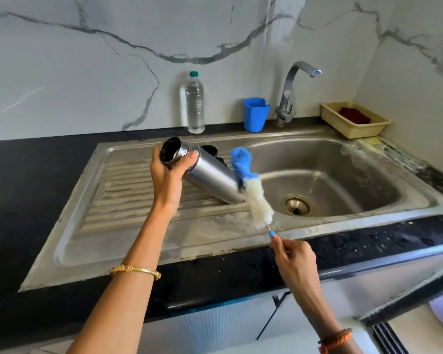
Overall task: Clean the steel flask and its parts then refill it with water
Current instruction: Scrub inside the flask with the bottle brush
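Over the ribbed steel draining board (128,200), the left hand (168,175) grips the tilted, open-mouthed cylindrical steel flask (205,175); the right hand (293,256) pinches a blue-and-white fluffy bottle brush (251,187) against its base.

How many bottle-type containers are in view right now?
2. The steel flask is held tilted over the drainboard by the left hand; the clear plastic bottle stands upright against the wall. Dark parts behind the flask are partly hidden.
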Motion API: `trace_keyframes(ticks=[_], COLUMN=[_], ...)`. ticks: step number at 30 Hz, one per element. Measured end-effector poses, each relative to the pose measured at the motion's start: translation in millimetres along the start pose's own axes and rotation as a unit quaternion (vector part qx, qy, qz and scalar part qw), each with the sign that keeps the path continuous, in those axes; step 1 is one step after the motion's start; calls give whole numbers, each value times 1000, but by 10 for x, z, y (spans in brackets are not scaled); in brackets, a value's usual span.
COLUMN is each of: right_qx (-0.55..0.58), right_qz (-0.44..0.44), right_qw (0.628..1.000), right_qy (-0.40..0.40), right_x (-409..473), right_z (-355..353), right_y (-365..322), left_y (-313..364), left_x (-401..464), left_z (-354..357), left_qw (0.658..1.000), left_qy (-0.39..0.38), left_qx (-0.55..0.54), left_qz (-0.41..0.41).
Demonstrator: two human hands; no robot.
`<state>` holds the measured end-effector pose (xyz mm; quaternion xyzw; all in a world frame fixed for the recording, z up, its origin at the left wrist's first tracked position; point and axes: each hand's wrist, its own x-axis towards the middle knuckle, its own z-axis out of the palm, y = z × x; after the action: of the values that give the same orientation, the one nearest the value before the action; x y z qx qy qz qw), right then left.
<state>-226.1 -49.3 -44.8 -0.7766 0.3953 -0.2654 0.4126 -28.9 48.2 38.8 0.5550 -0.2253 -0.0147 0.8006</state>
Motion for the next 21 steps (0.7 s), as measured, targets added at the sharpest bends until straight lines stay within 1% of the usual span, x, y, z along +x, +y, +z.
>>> trace_keyframes(ticks=[1, 3, 5, 7, 9, 12, 13, 14, 16, 18, 19, 21], right_qx=[-1, 11, 57, 85, 50, -3, -8, -10, -4, 38, 56, 51], right_qz=[5, -27, -76, -93, -72, 1, 16, 13, -36, -91, -108, -120], right_qw=[1000, 1000, 995, 992, 996, 1000, 1000, 1000, 999, 995, 993, 991], right_qy=[4, -1, -13, -22, -23, -5, 1, 1, -4, -7, -11, -14], right_x=[-5, -83, -202, -267, -214, -46, -14, -3, -56, -146, -170, -147], right_z=[-1, 4, -1, -9, 6, 21, 16, 6, -19, -31, -24, 11], right_y=[-1, -105, -250, -290, -180, -4, 8, 0, -108, -262, -307, -299], left_y=[-1, -15, -31, -32, -25, -26, -22, -12, 13, 18, 10, -16], left_x=[5, 13, 23, 30, 34, 49, 55, 65, 85, 110, 120, 132], left_z=[5, 38, 85, 151, 212, 258, 262, 264, 267, 253, 247, 234], left_qw=[1000, 999, 1000, 999, 997, 997, 996, 996, 996, 995, 995, 994], left_qy=[-15, -31, -4, 43, 75, 80, 82, 83, 87, 87, 83, 69], left_qx=[0, 4, -2, -21, -15, -3, -4, -1, 5, -12, -25, -39], left_qz=[-3, -11, -15, -14, -11, -18, -23, -26, -29, -40, -53, -80])
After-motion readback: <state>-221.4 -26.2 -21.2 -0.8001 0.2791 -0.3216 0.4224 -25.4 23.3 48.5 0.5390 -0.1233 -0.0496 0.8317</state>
